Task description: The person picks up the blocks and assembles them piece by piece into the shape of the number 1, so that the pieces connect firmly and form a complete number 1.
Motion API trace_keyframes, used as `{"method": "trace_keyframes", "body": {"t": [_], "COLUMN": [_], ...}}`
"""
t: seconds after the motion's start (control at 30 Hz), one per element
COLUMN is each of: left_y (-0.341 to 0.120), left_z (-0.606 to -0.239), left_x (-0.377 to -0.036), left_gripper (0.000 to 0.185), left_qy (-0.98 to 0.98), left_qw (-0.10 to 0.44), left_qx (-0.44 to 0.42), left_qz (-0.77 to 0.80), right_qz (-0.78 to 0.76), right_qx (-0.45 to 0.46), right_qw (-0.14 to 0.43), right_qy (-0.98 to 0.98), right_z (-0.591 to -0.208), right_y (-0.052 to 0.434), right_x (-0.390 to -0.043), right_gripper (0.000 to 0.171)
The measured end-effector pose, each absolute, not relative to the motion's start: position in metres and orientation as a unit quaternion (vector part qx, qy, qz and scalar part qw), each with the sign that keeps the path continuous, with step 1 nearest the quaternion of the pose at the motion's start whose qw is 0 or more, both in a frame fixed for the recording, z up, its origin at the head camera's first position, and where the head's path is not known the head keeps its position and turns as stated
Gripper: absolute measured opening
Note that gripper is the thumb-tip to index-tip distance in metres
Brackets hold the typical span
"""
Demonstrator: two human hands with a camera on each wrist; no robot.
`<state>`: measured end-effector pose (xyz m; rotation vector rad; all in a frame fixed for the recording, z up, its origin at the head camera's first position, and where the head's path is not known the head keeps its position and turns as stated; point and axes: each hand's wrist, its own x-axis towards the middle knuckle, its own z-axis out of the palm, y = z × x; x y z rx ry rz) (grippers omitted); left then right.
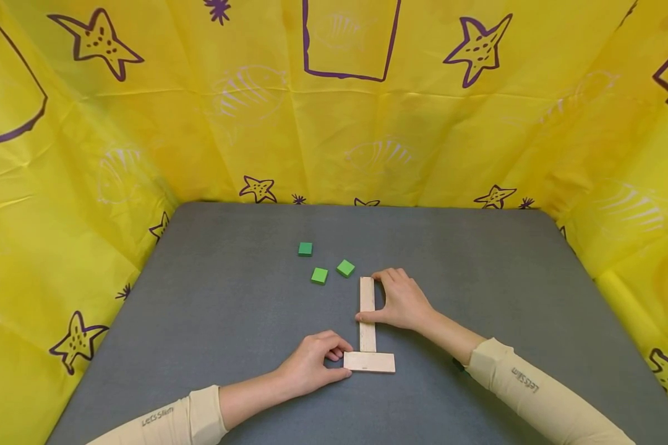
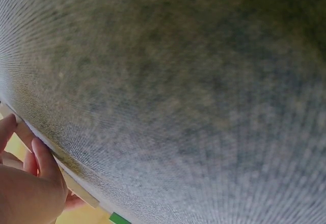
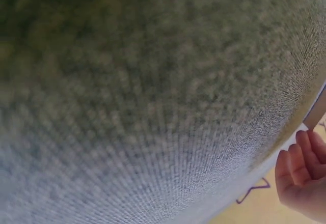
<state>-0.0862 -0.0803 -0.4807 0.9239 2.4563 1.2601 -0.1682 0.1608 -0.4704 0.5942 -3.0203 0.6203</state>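
beige sleeves, hands holding wooden blocks

Yellow cloth around grey table

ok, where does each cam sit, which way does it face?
Head: worn on the head, facing forward and down at the grey table, wooden blocks, green blocks and yellow cloth; left hand, right hand, sleeves show.
Left wrist: on that wrist, facing the table close up, blurred; left hand at lower left.
Right wrist: on that wrist, table again; right hand at lower right.
Shared: head and left wrist both show the left hand and wood.
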Motion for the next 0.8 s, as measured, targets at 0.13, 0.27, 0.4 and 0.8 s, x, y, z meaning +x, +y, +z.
{"method": "trace_keyframes", "body": {"t": [0.13, 0.27, 0.4, 0.8], "left_y": [-0.080, -0.080, -0.080, -0.080], "left_z": [-0.481, -0.480, -0.480, -0.482], "left_x": [-0.086, -0.086, -0.086, -0.086], "left_gripper": [0.026, 0.026, 0.026, 0.027], "left_qy": [0.839, 0.838, 0.837, 0.837], "left_qw": [0.116, 0.118, 0.118, 0.104], "left_qx": [0.314, 0.314, 0.314, 0.320], "left_qz": [0.430, 0.432, 0.432, 0.430], "right_qz": [0.217, 0.240, 0.253, 0.262], "right_qx": [0.189, 0.207, 0.243, 0.284], "right_qw": [-0.013, -0.032, -0.052, -0.071], "right_qy": [-0.958, -0.948, -0.935, -0.920], "right_z": [-0.469, -0.467, -0.467, -0.469], "right_y": [0.165, 0.171, 0.180, 0.191], "right_x": [-0.168, -0.170, -0.175, -0.182], "right_gripper": [0.087, 0.079, 0.076, 0.080]}}
